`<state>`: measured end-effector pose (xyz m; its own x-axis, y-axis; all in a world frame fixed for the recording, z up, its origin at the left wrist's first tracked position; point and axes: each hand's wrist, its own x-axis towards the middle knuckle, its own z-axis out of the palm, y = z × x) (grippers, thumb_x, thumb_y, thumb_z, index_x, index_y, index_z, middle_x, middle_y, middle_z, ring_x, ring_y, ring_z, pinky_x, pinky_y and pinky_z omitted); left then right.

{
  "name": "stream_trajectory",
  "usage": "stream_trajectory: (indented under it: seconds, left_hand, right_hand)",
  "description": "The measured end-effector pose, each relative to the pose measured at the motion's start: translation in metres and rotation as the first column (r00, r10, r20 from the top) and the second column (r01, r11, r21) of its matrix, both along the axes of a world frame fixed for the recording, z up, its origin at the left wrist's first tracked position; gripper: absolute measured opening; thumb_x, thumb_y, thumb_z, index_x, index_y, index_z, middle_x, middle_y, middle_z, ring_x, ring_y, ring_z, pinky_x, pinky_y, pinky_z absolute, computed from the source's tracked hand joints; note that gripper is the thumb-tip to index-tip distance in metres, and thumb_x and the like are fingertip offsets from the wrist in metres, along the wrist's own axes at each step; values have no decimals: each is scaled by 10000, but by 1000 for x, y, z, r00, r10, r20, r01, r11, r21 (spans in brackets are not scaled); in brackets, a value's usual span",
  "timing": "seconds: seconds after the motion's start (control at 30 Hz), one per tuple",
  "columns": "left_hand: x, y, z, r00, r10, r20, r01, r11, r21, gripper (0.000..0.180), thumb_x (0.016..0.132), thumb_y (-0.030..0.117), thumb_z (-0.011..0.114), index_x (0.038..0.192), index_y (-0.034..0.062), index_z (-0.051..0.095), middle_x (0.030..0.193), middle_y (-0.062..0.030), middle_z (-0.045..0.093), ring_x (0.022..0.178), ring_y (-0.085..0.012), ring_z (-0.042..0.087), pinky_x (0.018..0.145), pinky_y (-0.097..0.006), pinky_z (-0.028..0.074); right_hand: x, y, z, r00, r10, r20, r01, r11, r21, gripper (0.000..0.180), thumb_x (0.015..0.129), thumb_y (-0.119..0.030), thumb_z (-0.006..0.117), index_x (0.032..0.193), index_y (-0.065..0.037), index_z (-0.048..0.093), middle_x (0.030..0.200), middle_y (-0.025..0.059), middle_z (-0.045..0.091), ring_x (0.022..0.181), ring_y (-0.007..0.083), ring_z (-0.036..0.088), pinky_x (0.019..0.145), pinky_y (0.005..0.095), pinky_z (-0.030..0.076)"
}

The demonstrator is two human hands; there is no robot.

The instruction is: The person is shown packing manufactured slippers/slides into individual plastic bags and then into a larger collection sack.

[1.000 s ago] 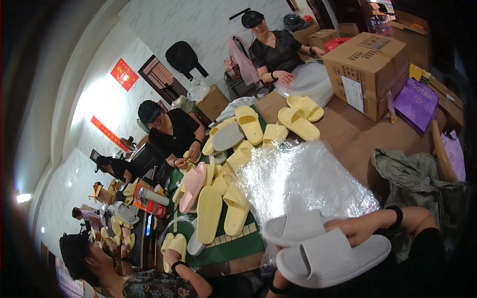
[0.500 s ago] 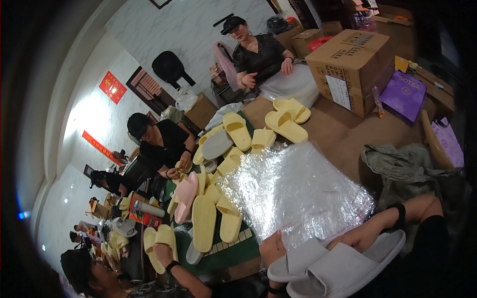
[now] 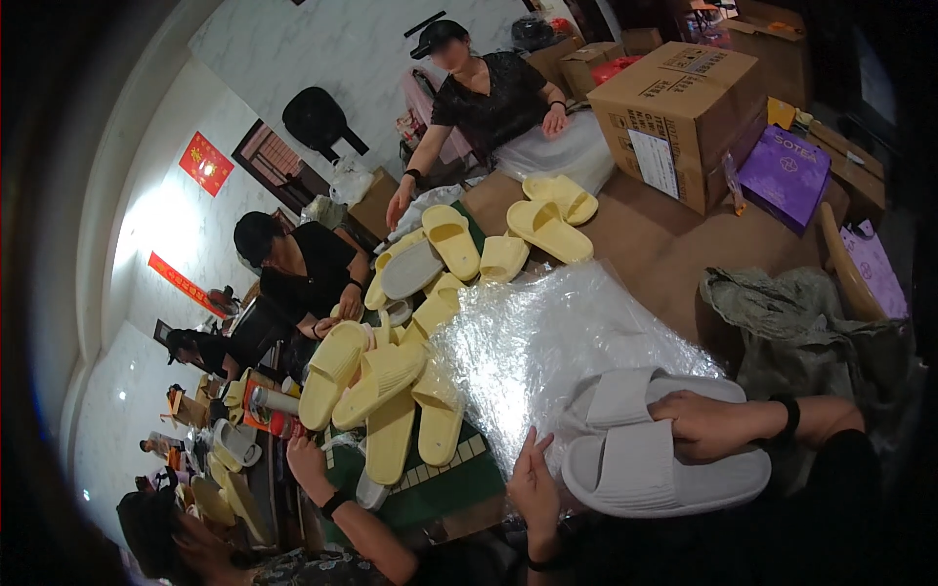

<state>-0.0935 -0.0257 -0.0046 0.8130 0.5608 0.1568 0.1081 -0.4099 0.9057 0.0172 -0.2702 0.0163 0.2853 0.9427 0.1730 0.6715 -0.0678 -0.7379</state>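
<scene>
Grey slippers (image 3: pixel 637 471) lie crosswise, toe ends toward the left hand (image 3: pixel 534 488) (fingers parted), right hand (image 3: pixel 699 422), I judge from here, pinching their adjoining edges.

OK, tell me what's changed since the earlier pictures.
The grey slippers have moved up over the clear plastic, the right hand still holding them. The left hand, partly hidden by them before, now shows beside them, some fingers extended. A co-worker's hand has let go of a yellow pair, now on the pile. The box and plastic stayed put.
</scene>
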Motion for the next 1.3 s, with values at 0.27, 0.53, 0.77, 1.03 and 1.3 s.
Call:
stream_trajectory:
  seconds: [0.27, 0.53, 0.77, 1.03, 1.3]
  left_hand:
    - [-2, -17, -2, 963, -267, -23, 238, 812, 533, 369, 907, 99, 520, 1272, 96, 564, 1290, -139, 546, 1267, -353, 417, 1064, -472, 267]
    - [-5, -43, -11, 892, -452, 2, 372, 738, 563, 419, 856, 87, 602, 1250, 230, 600, 1448, -70, 400, 1350, -454, 235, 1076, -603, 145]
    - [-7, -65, -21, 739, -671, 56, 583, 680, 445, 504, 791, -24, 613, 1239, 206, 605, 1449, -104, 389, 1341, -448, 269, 1077, -500, 273]
    - [-13, -47, -43, 872, -489, 20, 416, 762, 497, 515, 775, 42, 670, 1273, 116, 562, 1449, -215, 324, 1319, -461, 305, 1059, -508, 296]
    - [-6, -51, -54, 983, -164, -81, 183, 901, 394, 518, 819, 155, 674, 1308, 80, 521, 1387, -348, 304, 1275, -481, 355, 995, -482, 360]
  right_hand:
    - [-2, 10, 3, 839, -108, 533, 229, 959, -166, 240, 689, -208, 637, 748, 20, 683, 1188, 192, 522, 1191, 325, 456, 980, 453, 342]
    - [2, 39, -39, 620, -404, 673, 400, 900, 171, 230, 767, -168, 541, 801, 22, 667, 1239, 274, 508, 1192, 411, 466, 1013, 559, 335]
    - [45, 97, -46, 580, -607, 543, 640, 752, 156, 267, 823, -193, 509, 845, 25, 662, 1301, 321, 429, 1265, 427, 376, 1059, 558, 238]
    - [55, 103, -60, 804, -356, 476, 415, 909, -22, 487, 910, -413, 481, 1271, -89, 517, 1408, 319, 290, 1311, 476, 283, 1031, 604, 242]
    - [6, 42, -72, 715, -437, 546, 561, 824, -75, 691, 835, -625, 492, 1367, -186, 451, 1407, 268, 344, 1323, 448, 290, 1053, 619, 181]
